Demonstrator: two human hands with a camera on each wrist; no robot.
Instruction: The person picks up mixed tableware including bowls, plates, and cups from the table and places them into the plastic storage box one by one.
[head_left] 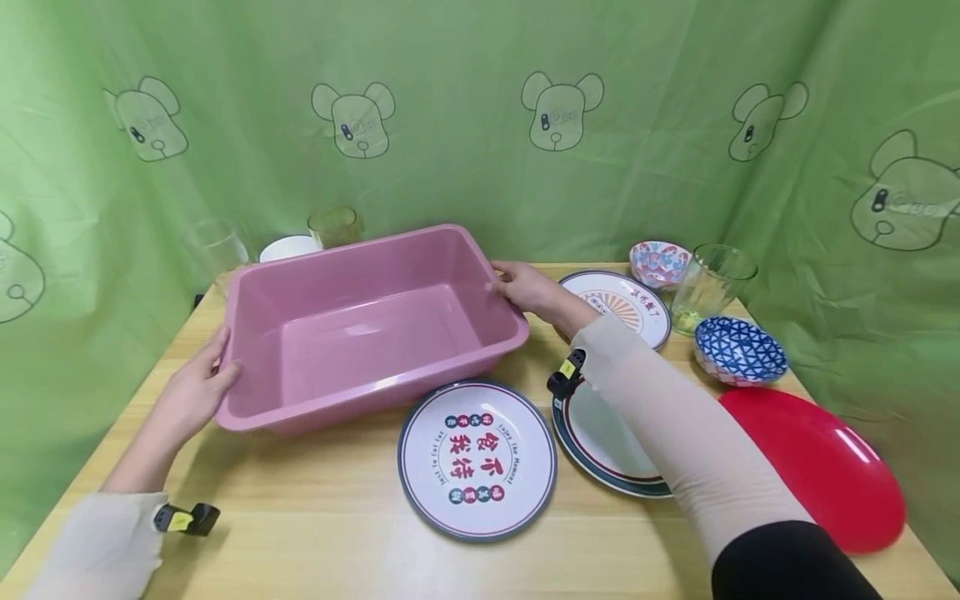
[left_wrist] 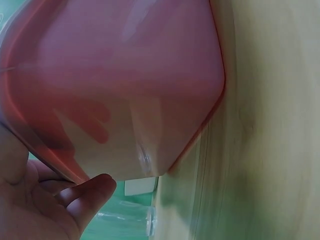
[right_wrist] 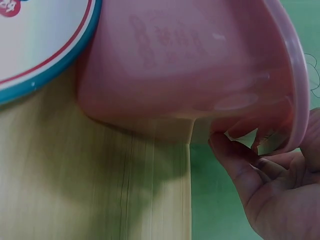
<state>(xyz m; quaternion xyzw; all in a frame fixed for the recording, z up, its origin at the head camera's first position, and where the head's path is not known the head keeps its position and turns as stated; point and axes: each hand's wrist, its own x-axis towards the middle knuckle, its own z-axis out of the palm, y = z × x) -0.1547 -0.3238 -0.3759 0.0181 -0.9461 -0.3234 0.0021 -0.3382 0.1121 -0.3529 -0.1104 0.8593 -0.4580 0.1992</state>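
A pink rectangular plastic basin with nothing in it sits at the left and middle of the wooden table, at a slight slant. My left hand grips its left rim, fingers curled under the edge. On the opposite short side, my right hand holds the right rim in the same way. Both wrist views show the basin's outer wall close over the tabletop; whether its base touches the wood I cannot tell. Just in front of the basin lies a white plate with red characters and a dark blue rim.
Under my right forearm is a green-rimmed plate. Farther right stand a sunburst-patterned plate, a flowered bowl, a tall glass, a blue-patterned bowl and a red oval tray. Behind the basin are a white dish and glasses.
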